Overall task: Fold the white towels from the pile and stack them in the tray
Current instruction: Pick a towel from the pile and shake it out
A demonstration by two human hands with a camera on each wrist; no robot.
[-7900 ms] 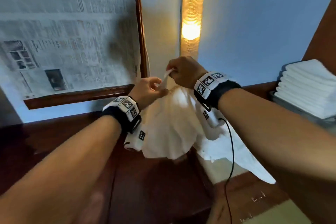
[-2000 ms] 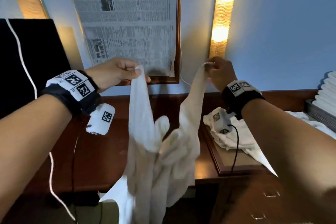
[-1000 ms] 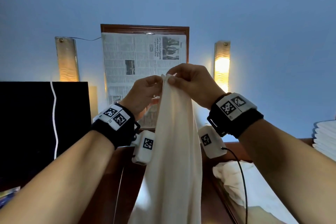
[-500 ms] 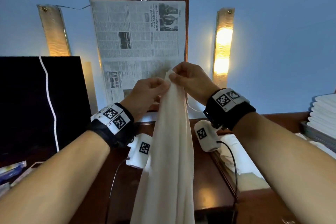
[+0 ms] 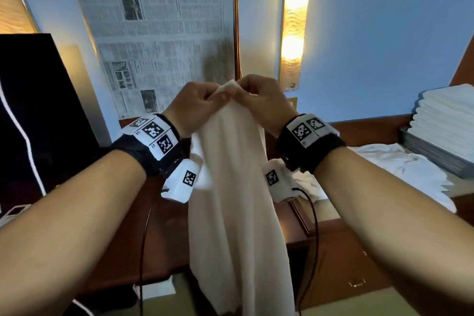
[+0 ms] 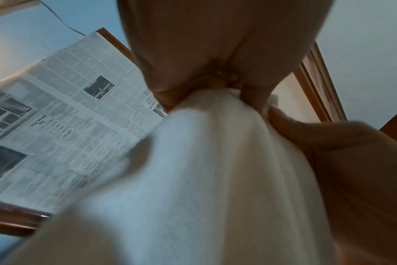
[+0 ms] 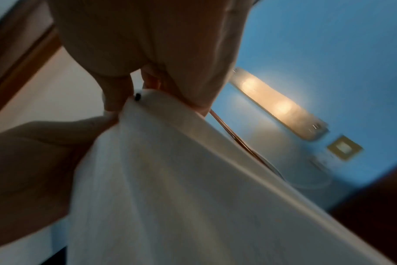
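A white towel hangs lengthwise in the air in front of the person, its top corners gathered together and its body draping down past the front edge of the dark wooden counter. The left hand pinches the top of the towel between thumb and curled fingers, and the right hand pinches the same bunched top from the other side, so the two hands meet knuckle to knuckle. The left wrist view shows the cloth squeezed under the thumb; the right wrist view shows the same, with a small dark speck on the towel's upper edge.

To the right, a loose pile of white towels lies crumpled on the counter, just beside a grey tray that carries a neat stack of folded towels.

Both wrists wear black bands with white square-coded markers, and a thin black cable runs down from the right wrist unit.

On the blue wall behind the hands hangs a wood-framed newspaper page; its print is too small to read. A lit vertical wall lamp glows just right of the frame. A black screen stands at the left with a white cord across it.
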